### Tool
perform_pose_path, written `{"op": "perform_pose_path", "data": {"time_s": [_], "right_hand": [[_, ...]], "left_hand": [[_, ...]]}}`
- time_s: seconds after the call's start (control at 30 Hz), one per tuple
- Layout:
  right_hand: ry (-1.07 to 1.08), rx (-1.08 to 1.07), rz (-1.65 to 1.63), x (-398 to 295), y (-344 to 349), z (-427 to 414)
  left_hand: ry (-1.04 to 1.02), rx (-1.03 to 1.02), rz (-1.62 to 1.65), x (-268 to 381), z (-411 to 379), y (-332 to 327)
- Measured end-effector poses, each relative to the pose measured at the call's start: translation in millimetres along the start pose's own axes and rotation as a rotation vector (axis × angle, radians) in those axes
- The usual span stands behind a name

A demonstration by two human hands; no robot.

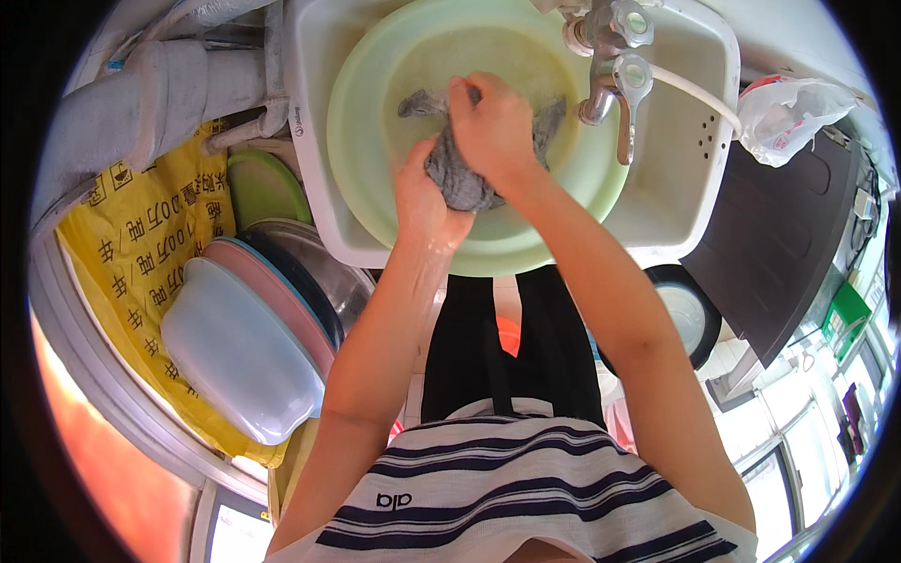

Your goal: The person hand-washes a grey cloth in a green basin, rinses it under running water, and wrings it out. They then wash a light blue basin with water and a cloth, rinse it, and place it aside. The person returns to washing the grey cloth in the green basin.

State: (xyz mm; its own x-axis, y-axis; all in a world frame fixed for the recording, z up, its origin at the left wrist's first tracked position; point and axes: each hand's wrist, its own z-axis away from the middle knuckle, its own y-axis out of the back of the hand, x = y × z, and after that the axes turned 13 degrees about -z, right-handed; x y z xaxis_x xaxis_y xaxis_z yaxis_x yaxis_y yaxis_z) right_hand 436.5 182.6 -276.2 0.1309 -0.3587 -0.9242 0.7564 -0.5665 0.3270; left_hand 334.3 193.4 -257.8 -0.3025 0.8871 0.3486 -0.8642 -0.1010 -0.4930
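A wet grey cloth [456, 174] is bunched between my two hands over a pale green plastic basin [359, 183]. My left hand [431, 190] grips its lower part from the left side. Above and to the right, my right hand [493, 127] is closed on the upper part, knuckles up. Loose ends of the cloth spread out on both sides, over the cloudy water [493, 56] in the basin. The basin rests on a white sink [676, 204]. How far the cloth dips into the water is partly hidden by my hands.
A metal double tap [598, 98] with a white hose reaches over the basin's right side. Stacked basins [239, 345], a yellow printed sack [148, 260] and grey pipes [176, 91] stand at the left. A plastic bag [792, 116] hangs right of the sink, above a dark panel [774, 211].
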Motion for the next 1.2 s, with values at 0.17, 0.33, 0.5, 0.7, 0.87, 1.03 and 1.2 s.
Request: {"op": "perform_pose_path", "data": {"time_s": [0.17,0.33,0.5,0.7,0.87,1.03,1.2], "right_hand": [[-0.317,-0.167,-0.329,17.2,43.5,8.8],[-0.194,-0.207,0.165,52.9,55.4,-4.1],[-0.231,-0.518,0.248,42.4,47.9,-14.0],[-0.364,-0.396,-0.275,21.4,94.5,8.7],[-0.169,-0.315,-0.091,-11.2,101.5,28.6],[0.156,-0.396,0.058,0.4,83.7,59.5],[0.300,-0.214,0.058,-39.1,76.4,47.5]], "left_hand": [[-0.065,0.149,-0.016,25.8,44.0,12.1],[-0.266,0.172,-0.025,56.9,81.5,33.6],[-0.348,0.165,-0.036,68.2,101.7,41.7],[-0.331,0.118,0.007,57.9,93.5,63.9],[-0.290,0.229,0.015,52.8,90.3,58.4],[-0.291,0.351,-0.012,60.5,94.6,33.8],[-0.299,0.350,-0.024,59.3,94.7,38.5]]}}
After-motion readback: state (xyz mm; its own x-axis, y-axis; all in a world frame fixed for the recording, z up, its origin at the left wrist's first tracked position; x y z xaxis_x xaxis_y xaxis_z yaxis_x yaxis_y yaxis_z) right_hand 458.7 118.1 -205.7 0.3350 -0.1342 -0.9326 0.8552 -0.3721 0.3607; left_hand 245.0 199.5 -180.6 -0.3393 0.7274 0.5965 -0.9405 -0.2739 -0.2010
